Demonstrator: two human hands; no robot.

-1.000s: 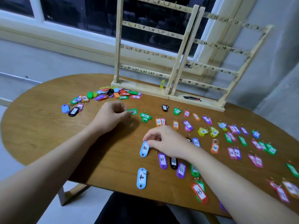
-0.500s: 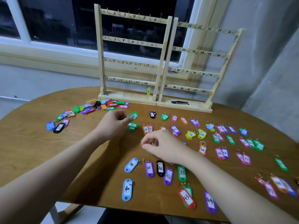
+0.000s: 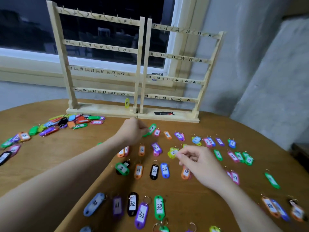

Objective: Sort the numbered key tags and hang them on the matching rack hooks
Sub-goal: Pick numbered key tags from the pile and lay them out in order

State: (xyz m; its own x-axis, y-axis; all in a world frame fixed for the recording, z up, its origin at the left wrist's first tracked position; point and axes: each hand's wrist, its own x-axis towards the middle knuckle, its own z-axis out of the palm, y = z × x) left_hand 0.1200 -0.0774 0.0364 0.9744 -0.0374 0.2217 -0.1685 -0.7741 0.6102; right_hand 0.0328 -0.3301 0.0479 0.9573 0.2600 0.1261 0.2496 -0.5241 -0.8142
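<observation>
Two pale wooden ladder-style racks (image 3: 100, 49) stand side by side at the far edge of the round brown wood-grain table (image 3: 41, 158), each with four horizontal rails. Handwritten numbers run 1–24 on the left rack, 25–48 on the right rack (image 3: 180, 57), six to a rail, with small metal hooks. One yellow plastic oval tag (image 3: 127, 102) hangs below the 24 mark; I see no other tag on the hooks.

Left hand (image 3: 132, 131): fingers curled, pinching a green plastic tag marked 3 (image 3: 152, 128) just in front of the rack base. A second green tag lies partly under the fingers; whether it is gripped, cannot tell.

Right hand (image 3: 199, 164): thumb and forefinger pinched at the yellow-green tag marked 14 (image 3: 173, 152), mid-table; the other fingers are loosely bent.

Loose tags: flat, rounded-oblong plastic with white paper inserts and wire rings.
- Unsorted heap (image 3: 73, 122) at left near the rack base, mixed colours, too overlapped to count.
- Four rough rows laid out in number order. The near row has five readable: blue 30, purple 31, black 32 (image 3: 133, 204), purple 32, green 33 (image 3: 159, 206).

One black flat object (image 3: 164, 113) lies on the right rack's base.
</observation>
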